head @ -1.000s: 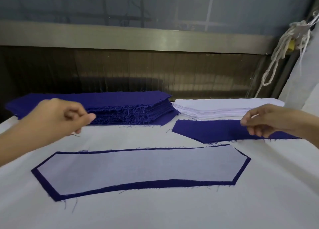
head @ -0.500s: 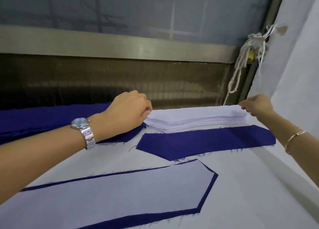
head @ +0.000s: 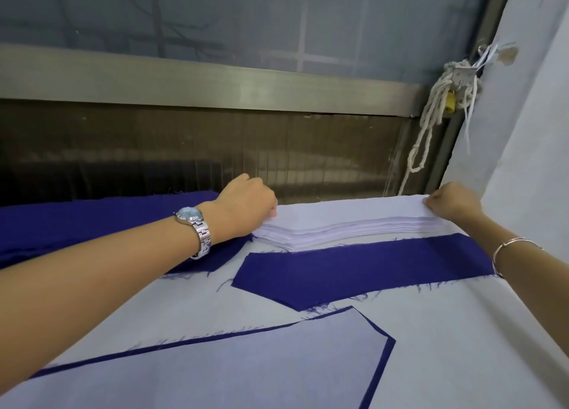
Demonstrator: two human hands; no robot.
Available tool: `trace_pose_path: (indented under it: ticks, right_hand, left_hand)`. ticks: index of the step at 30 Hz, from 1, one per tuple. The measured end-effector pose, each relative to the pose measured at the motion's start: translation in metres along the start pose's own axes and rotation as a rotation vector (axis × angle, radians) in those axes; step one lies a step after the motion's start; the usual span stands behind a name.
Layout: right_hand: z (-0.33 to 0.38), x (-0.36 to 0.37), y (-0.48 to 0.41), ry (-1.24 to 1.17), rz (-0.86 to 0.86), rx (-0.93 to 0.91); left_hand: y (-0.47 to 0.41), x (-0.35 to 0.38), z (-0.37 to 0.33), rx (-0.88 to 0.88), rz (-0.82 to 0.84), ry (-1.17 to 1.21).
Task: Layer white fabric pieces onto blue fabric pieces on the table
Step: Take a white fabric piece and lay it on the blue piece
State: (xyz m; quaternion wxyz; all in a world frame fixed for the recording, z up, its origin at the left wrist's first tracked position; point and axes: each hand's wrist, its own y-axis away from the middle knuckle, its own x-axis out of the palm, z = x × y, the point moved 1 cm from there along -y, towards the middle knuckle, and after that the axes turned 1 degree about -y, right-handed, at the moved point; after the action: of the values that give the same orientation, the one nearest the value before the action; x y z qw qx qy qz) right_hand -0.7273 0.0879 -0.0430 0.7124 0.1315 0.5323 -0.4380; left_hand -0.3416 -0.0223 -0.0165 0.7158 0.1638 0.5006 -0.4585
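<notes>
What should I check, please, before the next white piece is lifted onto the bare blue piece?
1. Left hand grips the left end of the white stack: ok.
2. Right hand pinches the stack's right end: ok.
3. Each grip has taken only the top sheet: cannot tell.
4. Bare blue piece lies flat and uncovered in front of the stack: ok.
5. Finished layered piece lies nearer the person and does not cover it: ok.
</notes>
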Motion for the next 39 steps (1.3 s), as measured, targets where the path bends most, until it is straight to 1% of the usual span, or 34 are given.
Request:
trace_pose_path:
  ticks: [4, 7, 11, 17, 19, 23, 25, 31, 34, 39]
  right_hand:
    - [-0.001, 0.002, 0.0, -0.05, -0.037, -0.008]
    - [0.0, 0.001, 0.001, -0.091, -0.097, -0.023]
    - [0.003, -0.004, 0.002, -0.137, -0.089, -0.091]
    - [-0.001, -0.008, 0.0, -0.348, -0.055, -0.1]
    - [-0.005, -0.01, 0.001, -0.379, -0.032, -0.138]
    - [-0.007, -0.011, 0.005, -0.225, 0.031, -0.317]
    - [-0.009, -0.009, 0.005, -0.165, 0.045, -0.353]
    - [-0.019, -0.009, 0.004, -0.193, -0.014, -0.346]
    - [-0.022, -0.01, 0.003, -0.184, -0.033, -0.329]
    - [-0.025, -0.016, 0.006, -0.146, -0.065, -0.293]
  left_hand:
    - [-0.004, 0.006, 0.002, -0.028, -0.011, 0.238]
    - [-0.005, 0.006, 0.004, -0.076, -0.006, 0.346]
    - [-0.014, 0.008, 0.007, -0.141, -0.006, 0.396]
    - [-0.021, 0.013, 0.009, -0.131, -0.032, 0.391]
    - [-0.022, 0.016, 0.011, -0.141, -0.048, 0.406]
    - [-0.024, 0.019, 0.013, -0.16, -0.044, 0.419]
    - [-0.025, 0.019, 0.014, -0.157, -0.033, 0.415]
    - [-0.029, 0.021, 0.016, -0.096, 0.049, 0.438]
    - [-0.03, 0.023, 0.015, -0.07, 0.1, 0.485]
    - [-0.029, 0.024, 0.014, -0.071, 0.083, 0.507]
